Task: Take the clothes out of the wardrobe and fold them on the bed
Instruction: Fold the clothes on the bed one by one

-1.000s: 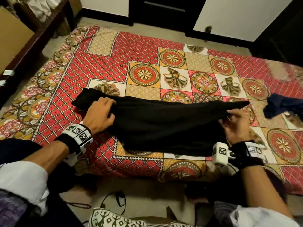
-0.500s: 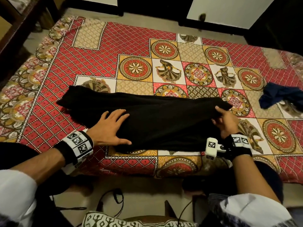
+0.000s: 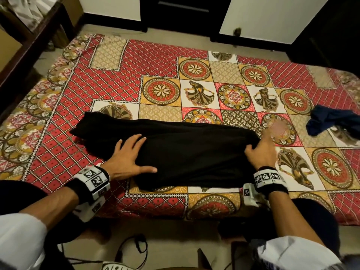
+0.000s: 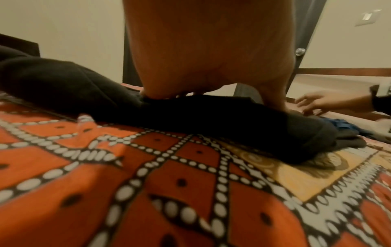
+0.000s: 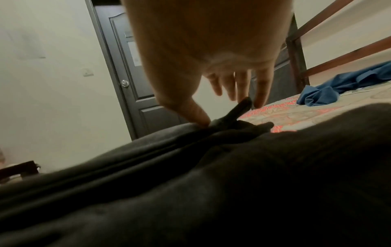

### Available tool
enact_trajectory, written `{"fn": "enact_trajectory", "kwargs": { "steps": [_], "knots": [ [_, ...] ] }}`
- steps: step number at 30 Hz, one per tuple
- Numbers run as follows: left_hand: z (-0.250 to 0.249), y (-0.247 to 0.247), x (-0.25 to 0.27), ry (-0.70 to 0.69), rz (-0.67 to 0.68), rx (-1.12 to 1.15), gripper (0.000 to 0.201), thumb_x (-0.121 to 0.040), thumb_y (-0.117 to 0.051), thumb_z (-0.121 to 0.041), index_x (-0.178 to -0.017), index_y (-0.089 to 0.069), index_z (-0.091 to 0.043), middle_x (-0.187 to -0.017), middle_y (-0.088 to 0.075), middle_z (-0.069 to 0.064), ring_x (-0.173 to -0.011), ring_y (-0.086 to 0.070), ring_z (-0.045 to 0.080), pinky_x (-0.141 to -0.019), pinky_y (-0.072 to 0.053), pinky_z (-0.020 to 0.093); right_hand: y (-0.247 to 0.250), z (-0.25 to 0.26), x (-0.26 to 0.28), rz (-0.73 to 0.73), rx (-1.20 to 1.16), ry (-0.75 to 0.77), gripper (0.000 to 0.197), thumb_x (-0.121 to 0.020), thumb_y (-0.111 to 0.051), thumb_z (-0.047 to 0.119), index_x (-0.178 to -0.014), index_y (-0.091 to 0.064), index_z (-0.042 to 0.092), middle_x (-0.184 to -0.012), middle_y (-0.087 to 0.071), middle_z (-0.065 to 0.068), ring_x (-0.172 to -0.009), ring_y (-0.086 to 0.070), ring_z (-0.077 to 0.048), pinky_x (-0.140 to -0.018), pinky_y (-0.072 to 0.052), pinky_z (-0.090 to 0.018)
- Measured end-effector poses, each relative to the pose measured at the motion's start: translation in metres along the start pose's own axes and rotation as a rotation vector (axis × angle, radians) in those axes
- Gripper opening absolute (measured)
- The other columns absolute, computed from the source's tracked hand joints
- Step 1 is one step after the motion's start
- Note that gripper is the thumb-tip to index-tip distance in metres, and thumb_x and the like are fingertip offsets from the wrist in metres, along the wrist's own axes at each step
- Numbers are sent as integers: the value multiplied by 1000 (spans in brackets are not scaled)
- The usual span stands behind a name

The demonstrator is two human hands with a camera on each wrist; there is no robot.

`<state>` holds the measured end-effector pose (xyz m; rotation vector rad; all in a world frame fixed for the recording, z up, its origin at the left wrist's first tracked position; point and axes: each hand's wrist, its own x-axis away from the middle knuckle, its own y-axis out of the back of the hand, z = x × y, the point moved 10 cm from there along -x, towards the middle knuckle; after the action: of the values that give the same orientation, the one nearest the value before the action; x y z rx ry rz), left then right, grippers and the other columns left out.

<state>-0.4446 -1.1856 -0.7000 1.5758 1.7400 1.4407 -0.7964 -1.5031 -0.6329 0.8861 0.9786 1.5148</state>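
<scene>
I have the black garment [image 3: 187, 152] lying long across the near edge of the bed [image 3: 155, 59], at six o'clock. My left hand [image 3: 128, 156] rests flat on its nine o'clock end, grip spread, holding nothing. My right hand [image 3: 261, 151], grip loose, only touches the three o'clock end. The risk I see: unpinned, that end bunches and slides, skewing the fold.

A folded garment [image 3: 191, 152] lies across the near part of the bed [image 3: 109, 90], the left hand [image 3: 126, 158] flat on its left half, the right hand [image 3: 261, 151] at its right end; a crumpled cloth [image 3: 331, 121] lies farther right.
</scene>
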Motion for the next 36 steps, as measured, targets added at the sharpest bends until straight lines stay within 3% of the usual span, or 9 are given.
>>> {"fn": "enact_trajectory", "kwargs": {
  "steps": [3,10,15,19,22,27,30,32,36],
  "knots": [
    [12,1,1,39,7,-51,138,-56,-27,-108,-162,-4,-22,-168,4,-5,-155,10,13,-125,10,51,-27,-15,5,188,14,-91,59,-96,-52,33,-147,-42,6,-144,-53,-25,-129,-54,-45,-105,-44,-54],
    [14,-3,0,42,76,-80,145,-50,-24,-110,-162,3,-23,-168,12,-6,-154,17,13,-124,13,52,-23,-52,-9,286,-196,-349,70,-92,-61,55,-138,-55,3,-140,-58,-23,-126,-56,-43,-107,-44,-47],
    [16,-5,-2,43,122,-102,149,-48,-29,-111,-162,8,-23,-167,18,-5,-153,21,15,-123,16,51,-54,-87,-47,390,-260,-358,102,-59,-58,68,-135,-57,0,-134,-63,-23,-118,-61,-41,-106,-47,-54],
    [16,-3,-3,39,115,-88,149,-48,-34,-110,-162,7,-23,-168,17,-5,-153,21,15,-123,17,50,-36,-73,-30,392,-293,-436,69,-68,-77,53,-112,-69,2,-112,-72,-16,-93,-69,-32,-84,-58,-45],
    [15,-1,-2,32,106,-83,148,-48,-35,-109,-162,3,-23,-168,15,-5,-154,19,15,-123,17,49,-36,-72,-24,439,-278,-460,55,-82,-79,45,-116,-69,2,-110,-70,-14,-86,-66,-25,-66,-50,-33],
    [6,9,1,-11,73,-77,138,-56,-46,-103,-162,-7,-24,-167,12,-5,-154,14,16,-124,13,47,-41,-91,-33,442,-383,-490,78,-55,-94,54,-110,-72,3,-99,-77,-14,-90,-74,-34,-89,-60,-47],
    [-6,23,1,-68,12,27,124,-57,-53,-99,-158,-25,-32,-166,1,-9,-154,0,19,-126,1,45,-11,-58,-19,353,-527,-459,62,-59,-94,41,-106,-74,5,-95,-78,-14,-88,-76,-35,-86,-61,-46],
    [-15,38,4,-62,-4,245,108,-61,-61,-93,-150,-40,-36,-161,-21,-13,-149,-24,18,-125,-21,44,14,-12,1,323,-592,-374,54,-64,-90,36,-108,-75,8,-95,-79,-13,-89,-76,-31,-81,-60,-41],
    [-39,63,7,-72,29,830,79,-65,-70,-82,-127,-64,-33,-124,-67,-11,-115,-64,5,-107,-50,45,55,101,59,225,-715,-29,19,-88,-75,18,-105,-73,11,-89,-79,-2,-88,-76,-20,-67,-55,-27]
  ]
}}
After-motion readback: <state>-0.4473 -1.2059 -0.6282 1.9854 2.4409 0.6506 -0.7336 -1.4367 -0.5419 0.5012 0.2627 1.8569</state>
